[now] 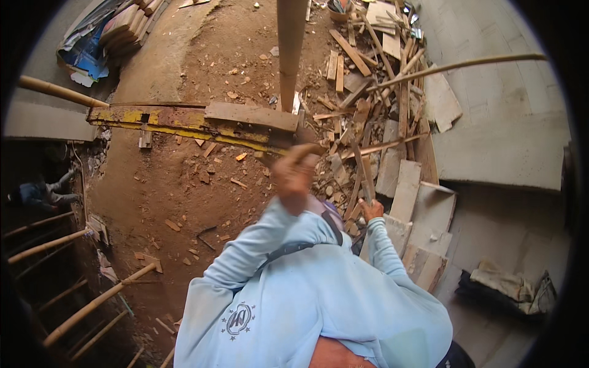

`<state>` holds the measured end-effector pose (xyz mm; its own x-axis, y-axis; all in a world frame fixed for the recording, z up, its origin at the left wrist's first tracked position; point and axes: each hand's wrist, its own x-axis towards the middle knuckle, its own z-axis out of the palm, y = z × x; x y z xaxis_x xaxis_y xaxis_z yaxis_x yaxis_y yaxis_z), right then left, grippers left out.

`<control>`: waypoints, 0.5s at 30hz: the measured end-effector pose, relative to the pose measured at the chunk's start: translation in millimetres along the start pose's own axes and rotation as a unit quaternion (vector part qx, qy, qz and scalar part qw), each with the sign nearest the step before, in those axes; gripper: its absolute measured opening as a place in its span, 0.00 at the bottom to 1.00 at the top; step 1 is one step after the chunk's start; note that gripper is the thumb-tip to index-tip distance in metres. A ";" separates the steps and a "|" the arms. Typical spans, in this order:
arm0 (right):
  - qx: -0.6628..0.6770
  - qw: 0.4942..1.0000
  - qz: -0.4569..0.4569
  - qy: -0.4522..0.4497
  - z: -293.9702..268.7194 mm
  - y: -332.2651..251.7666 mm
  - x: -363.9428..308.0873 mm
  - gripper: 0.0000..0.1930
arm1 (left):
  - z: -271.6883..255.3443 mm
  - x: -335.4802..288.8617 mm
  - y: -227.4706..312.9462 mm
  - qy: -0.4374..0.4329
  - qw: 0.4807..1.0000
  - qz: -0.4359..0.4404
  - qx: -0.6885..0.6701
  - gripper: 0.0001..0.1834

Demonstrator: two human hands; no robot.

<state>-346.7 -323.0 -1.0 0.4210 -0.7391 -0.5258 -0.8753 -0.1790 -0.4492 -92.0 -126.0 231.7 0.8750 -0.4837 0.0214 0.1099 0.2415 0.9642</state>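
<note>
My left hand point(293, 179) is smeared by motion at the right end of a rusty yellow beam point(175, 127). Something brown shows at its fingers, but I cannot tell whether it is held. A length of wood point(248, 115) lies along the top of the beam, and an upright post point(290, 55) stands just behind its right end. Lower and to the right, my right hand point(372, 210) is closed round a slim straight greyish bar point(367, 182) that points away from me over the scrap wood. The bar's far end is hard to make out among the scraps.
Loose boards and offcuts point(353, 55) litter the soil on the right, beside pale planks point(407, 191) and a grey block wall point(485, 122). Bamboo poles point(98, 303) cross a dark drop at lower left, where another person point(43, 195) is. Stacked boards point(126, 27) stand far left.
</note>
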 end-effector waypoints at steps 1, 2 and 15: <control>-0.006 1.000 -0.017 0.002 -11.0 -7.0 -18.1 0.29 | -29.8 -5.6 20.5 0.034 0.996 -0.065 -0.054 0.13; -0.036 0.998 -0.054 0.012 -5.0 15.3 -17.8 0.32 | -56.1 -12.1 27.4 0.055 0.996 -0.041 -0.064 0.13; -0.248 0.943 -0.218 -0.049 30.3 -103.6 -104.9 0.31 | -289.6 -106.9 89.8 0.578 0.810 0.056 0.088 0.07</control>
<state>-293.0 -207.3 78.9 0.7657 -0.4651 -0.4443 -0.6068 -0.7515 -0.2591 -39.1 191.0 239.4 0.7434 0.6669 -0.0521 0.0199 0.0558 0.9982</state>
